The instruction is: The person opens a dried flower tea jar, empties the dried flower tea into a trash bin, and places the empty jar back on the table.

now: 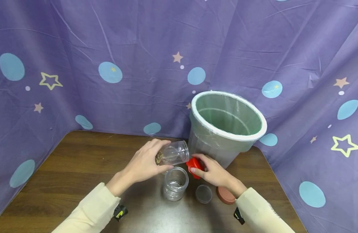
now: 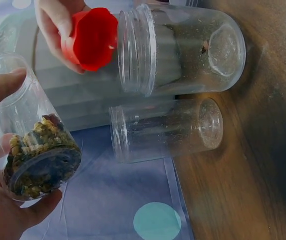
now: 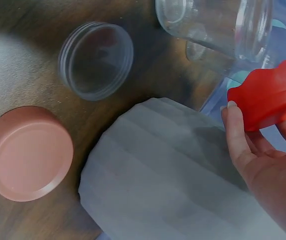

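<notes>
My left hand (image 1: 142,163) grips a clear plastic jar (image 1: 176,152) tilted nearly onto its side, mouth to the right. Dried yellowish-brown flowers (image 2: 40,157) lie in its bottom end, seen in the left wrist view. Between the thumb and fingers of my right hand (image 1: 215,173) is a red cup-like piece with a scalloped rim (image 1: 195,167), close by the tilted jar's mouth. Below both hands stands a wide clear jar (image 1: 175,184) with a small dark bit inside. A narrower clear jar (image 2: 167,130) stands beside it, mostly hidden in the head view.
On the wooden table (image 1: 88,158), a clear lid (image 1: 203,194) and a pinkish lid (image 1: 225,195) lie right of the wide jar. A large grey-green bin with a white rim (image 1: 217,129) stands behind my right hand. Purple patterned cloth (image 1: 155,55) hangs behind.
</notes>
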{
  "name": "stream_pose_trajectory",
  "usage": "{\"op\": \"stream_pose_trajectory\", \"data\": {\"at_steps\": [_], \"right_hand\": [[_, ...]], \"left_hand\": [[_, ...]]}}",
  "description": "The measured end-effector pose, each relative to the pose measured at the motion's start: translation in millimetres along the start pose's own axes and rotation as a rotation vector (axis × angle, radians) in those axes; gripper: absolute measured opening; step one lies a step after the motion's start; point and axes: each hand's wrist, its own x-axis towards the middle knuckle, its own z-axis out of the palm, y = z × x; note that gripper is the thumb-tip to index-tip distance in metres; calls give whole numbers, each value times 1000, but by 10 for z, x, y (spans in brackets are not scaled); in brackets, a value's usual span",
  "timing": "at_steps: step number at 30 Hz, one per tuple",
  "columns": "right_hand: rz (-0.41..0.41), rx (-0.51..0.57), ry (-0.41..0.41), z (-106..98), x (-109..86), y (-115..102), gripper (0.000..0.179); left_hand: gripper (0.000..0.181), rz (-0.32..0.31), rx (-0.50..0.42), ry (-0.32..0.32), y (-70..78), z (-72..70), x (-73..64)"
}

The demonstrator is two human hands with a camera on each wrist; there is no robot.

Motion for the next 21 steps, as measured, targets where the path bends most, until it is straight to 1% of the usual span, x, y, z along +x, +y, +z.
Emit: {"op": "stream_pose_trajectory", "data": {"at_steps": [3,11,15,21], "right_hand": [[-23,-25,-20,18,-11,37,53],[-46,-77,-70,59,-44,125,53],[-54,-85,-93,94,-46,160,54],[-54,-85,-98,122,-39,172,53]], "left_hand": [[78,1,-1,3,-2,3,0],[79,0,-2,4,2,-3,-4],[79,-3,0,-1,0,-2,-5],[79,4,1,-4,8,-2,-1]]}}
